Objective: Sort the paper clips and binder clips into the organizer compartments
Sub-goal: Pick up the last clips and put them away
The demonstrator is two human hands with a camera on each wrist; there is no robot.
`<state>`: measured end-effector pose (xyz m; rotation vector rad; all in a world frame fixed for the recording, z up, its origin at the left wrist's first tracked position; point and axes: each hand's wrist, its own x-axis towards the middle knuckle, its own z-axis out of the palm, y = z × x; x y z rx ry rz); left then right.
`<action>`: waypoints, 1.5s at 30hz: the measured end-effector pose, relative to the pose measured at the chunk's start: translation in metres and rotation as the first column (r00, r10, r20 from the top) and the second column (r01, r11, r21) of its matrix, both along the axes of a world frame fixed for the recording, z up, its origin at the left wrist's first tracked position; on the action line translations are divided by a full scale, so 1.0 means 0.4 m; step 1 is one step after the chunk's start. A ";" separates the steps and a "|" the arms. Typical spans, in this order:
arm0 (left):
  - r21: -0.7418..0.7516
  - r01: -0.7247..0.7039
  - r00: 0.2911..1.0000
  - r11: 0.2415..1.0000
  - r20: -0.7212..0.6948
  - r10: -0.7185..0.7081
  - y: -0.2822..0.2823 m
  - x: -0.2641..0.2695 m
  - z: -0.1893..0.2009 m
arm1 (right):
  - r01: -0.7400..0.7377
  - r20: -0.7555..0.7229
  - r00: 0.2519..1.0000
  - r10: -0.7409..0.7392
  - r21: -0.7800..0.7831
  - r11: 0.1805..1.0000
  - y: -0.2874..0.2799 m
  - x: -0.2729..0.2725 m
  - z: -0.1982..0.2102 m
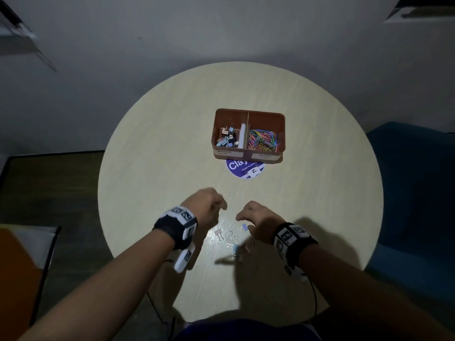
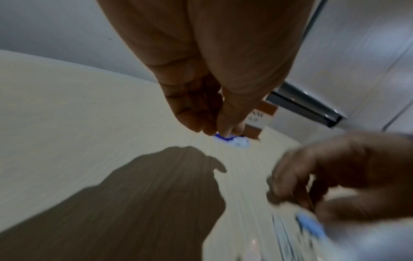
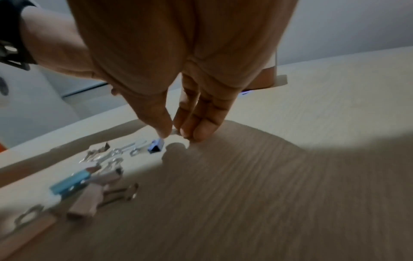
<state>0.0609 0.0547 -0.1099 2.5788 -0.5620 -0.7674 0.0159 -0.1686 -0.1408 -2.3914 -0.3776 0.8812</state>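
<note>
An orange organizer [image 1: 215,134] stands mid-table, with binder clips [image 1: 227,139] in its left compartment and coloured paper clips [image 1: 262,141] in its right. Several loose binder clips lie near the front edge, among them a blue one [image 1: 244,226] [image 3: 155,145] and a pale one [image 1: 218,232]. My right hand [image 1: 242,221] [image 3: 176,134] hovers just over the blue clip. A small silver piece shows pinched between its thumb and fingertips. My left hand [image 1: 220,209] [image 2: 223,131] is left of the pile with fingers curled together. Whether it holds anything is hidden.
A round purple sticker [image 1: 236,168] lies on the round pale wooden table [image 1: 160,156], right in front of the organizer. A blue chair [image 1: 413,193] stands to the right and an orange object [image 1: 14,267] to the left. The wrist views are motion-blurred.
</note>
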 end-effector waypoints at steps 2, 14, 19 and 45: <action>0.036 0.076 0.995 0.996 -0.060 -0.074 0.009 -0.053 -0.039 | -0.016 0.004 1.000 0.016 0.000 1.000 0.008 -0.007 -0.008; 0.060 0.079 0.997 0.995 0.015 -0.080 0.038 -0.167 -0.128 | -0.052 0.084 0.995 0.059 -0.080 0.995 0.021 -0.045 -0.019; 0.004 0.017 0.999 1.000 0.028 -0.017 0.013 -0.180 -0.121 | -0.023 0.090 0.995 0.034 -0.121 0.992 0.020 -0.047 -0.015; -0.050 -0.005 0.991 0.999 0.131 0.011 -0.040 -0.258 -0.153 | -0.001 0.236 0.972 -0.009 0.041 0.999 -0.003 -0.143 -0.080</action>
